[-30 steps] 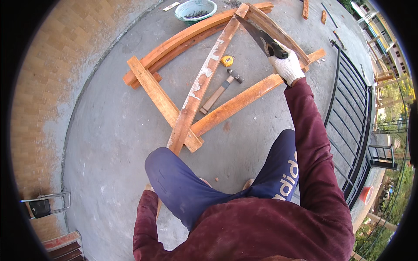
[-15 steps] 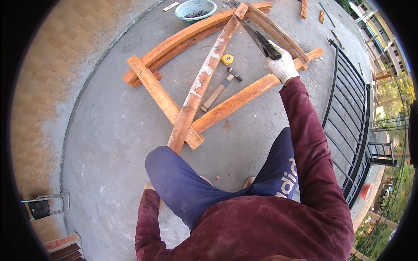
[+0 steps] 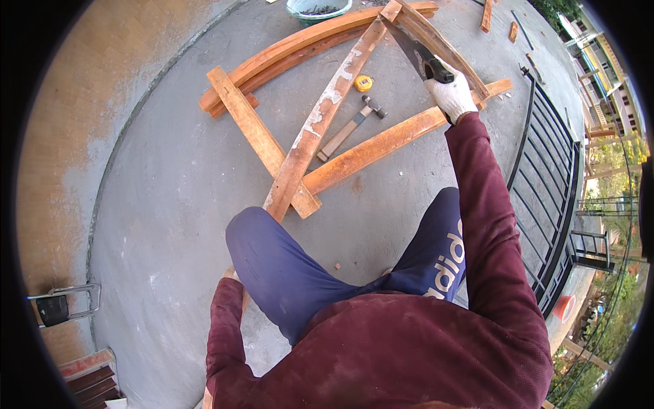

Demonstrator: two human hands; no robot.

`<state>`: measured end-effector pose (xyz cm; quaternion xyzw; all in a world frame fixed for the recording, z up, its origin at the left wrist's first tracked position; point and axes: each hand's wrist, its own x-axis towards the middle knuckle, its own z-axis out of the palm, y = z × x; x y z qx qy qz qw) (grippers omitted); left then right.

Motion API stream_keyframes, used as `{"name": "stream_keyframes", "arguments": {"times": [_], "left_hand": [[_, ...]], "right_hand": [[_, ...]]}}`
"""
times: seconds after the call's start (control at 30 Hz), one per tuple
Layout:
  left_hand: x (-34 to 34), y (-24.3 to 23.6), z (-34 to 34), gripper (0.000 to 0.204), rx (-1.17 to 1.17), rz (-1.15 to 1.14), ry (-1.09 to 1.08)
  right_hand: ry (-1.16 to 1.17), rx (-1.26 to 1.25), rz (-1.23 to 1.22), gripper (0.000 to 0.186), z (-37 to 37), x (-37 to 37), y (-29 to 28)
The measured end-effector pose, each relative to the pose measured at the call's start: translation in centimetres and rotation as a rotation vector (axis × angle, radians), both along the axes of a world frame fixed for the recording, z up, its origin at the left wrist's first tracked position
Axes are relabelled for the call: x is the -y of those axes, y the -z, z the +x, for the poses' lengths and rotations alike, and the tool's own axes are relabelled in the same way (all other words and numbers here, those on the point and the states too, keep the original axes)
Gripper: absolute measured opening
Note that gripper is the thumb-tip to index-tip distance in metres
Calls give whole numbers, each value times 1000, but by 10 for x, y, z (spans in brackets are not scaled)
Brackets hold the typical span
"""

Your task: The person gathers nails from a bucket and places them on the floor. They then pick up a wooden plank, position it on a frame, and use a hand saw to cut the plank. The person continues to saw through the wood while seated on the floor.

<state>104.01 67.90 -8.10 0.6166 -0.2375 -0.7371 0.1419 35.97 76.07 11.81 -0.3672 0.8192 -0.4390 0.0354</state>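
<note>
My right hand (image 3: 452, 95), in a white work glove, is closed around the black handle of a handsaw (image 3: 411, 49). The saw's blade reaches up to the far end of a long plank (image 3: 328, 102) with patches of pale paint, and its tip is at the plank's edge. This plank slopes down toward me and passes behind my left knee. Beside that knee is my left hand (image 3: 231, 274), gloved and mostly hidden, close to the plank's near part; its fingers do not show. Under the plank lie crossed timbers, one on the left (image 3: 252, 126) and one on the right (image 3: 381, 144).
A claw-less hammer (image 3: 351, 129) and a yellow tape measure (image 3: 363, 83) lie on the concrete between timbers. Curved beams (image 3: 300, 49) and a green basin (image 3: 291, 9) are at the far side. A black metal railing (image 3: 545, 184) lies to the right, a tiled wall (image 3: 75, 129) to the left.
The whole view has shifted slightly, with the far timbers now higher and further right. My right hand still grips the saw, whose tip stays by the plank's far end.
</note>
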Motion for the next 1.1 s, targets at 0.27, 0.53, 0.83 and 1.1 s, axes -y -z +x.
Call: {"name": "stream_keyframes", "arguments": {"times": [0.27,0.53,0.83,1.1], "left_hand": [[69,-6,23,60,292,-53,69],[157,-197,-182,44,412,-945,792],[37,-108,-256,89,1085,-861,1192],[31,-121,-271,75,1056,-752,1237]], "right_hand": [[66,224,165,22,-24,4,-22],[39,240,159,22,-33,2,-28],[-18,206,151,25,-35,-7,-20],[-16,192,150,19,-32,-10,-21]]}}
